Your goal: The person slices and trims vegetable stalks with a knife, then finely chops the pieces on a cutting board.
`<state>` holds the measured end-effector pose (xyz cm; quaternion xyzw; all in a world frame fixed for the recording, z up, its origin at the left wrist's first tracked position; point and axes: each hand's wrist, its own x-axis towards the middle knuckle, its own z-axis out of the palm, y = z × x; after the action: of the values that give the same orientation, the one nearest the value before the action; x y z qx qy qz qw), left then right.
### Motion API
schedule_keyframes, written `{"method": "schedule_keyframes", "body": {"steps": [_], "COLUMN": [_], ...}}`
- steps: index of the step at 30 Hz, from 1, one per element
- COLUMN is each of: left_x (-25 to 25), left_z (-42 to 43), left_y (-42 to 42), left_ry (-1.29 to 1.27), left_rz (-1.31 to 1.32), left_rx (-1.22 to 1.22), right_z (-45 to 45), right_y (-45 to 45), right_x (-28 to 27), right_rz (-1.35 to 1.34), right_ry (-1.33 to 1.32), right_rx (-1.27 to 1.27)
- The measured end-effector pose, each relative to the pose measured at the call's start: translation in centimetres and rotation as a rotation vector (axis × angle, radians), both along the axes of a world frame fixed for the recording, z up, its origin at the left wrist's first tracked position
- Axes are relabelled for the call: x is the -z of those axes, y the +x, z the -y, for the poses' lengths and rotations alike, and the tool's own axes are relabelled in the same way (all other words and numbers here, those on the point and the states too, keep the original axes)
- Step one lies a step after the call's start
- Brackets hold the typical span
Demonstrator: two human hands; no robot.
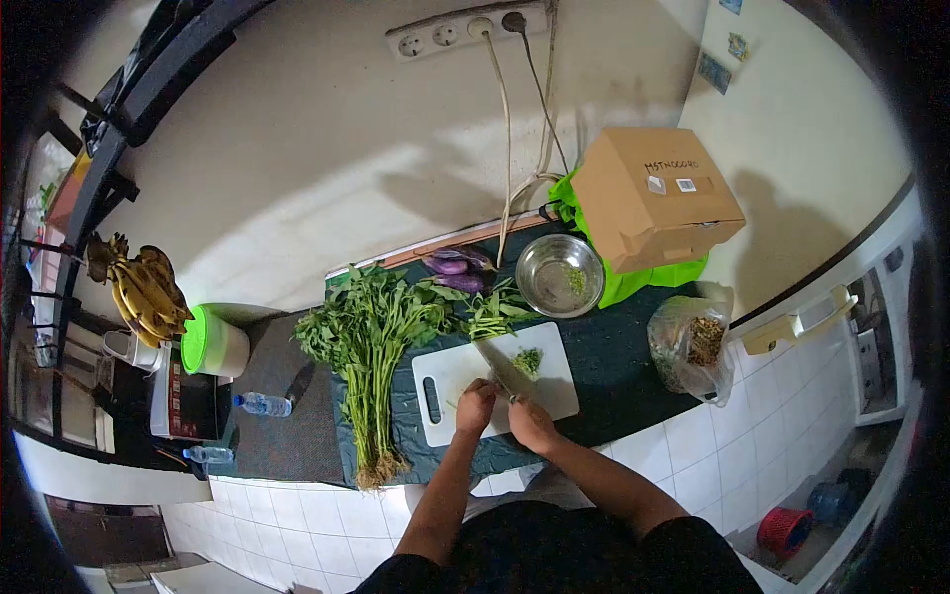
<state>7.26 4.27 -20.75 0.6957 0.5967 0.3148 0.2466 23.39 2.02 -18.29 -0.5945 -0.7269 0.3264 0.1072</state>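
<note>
- From my remote seat, through the head camera, I see a white cutting board (559,386) on a dark-covered table.
- The right hand (534,426) grips a knife (503,366), its blade slanting over the board beside chopped greens (526,362).
- The left hand (477,406) is curled over the board, just beside the blade; I cannot tell what it holds.
- Cut leafy sprigs (492,317) lie by the board's far edge.
- Left of the board, a long bunch of rooted greens (374,361).
- Beyond, purple eggplants (457,268) and a metal bowl (539,277) containing green bits.
</note>
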Motion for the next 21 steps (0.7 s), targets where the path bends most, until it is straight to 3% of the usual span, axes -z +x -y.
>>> {"method": "schedule_keyframes", "body": {"steps": [7,10,13,21], "left_x": [0.5,0.5,0.1,0.4], "left_z": [0.5,0.5,0.7,0.5], "left_y": [0.1,-0.1,0.1,0.4], "left_ry": [-0.041,-0.035,-0.066,-0.034], "left_rz": [0.019,0.014,-0.002,-0.036], "left_rx": [-0.061,-0.041,-0.061,-0.068], "right_z": [1.8,0.9,0.3,1.8], "right_y": [0.2,0.1,-0.5,-0.7], "right_x": [1.0,0.6,0.5,1.8], "right_rz": [0.034,-0.061,-0.058,0.085], "right_ry": [-0.104,0.067,-0.050,-0.088], "right_rx": [0.059,0.047,0.074,0.134]}}
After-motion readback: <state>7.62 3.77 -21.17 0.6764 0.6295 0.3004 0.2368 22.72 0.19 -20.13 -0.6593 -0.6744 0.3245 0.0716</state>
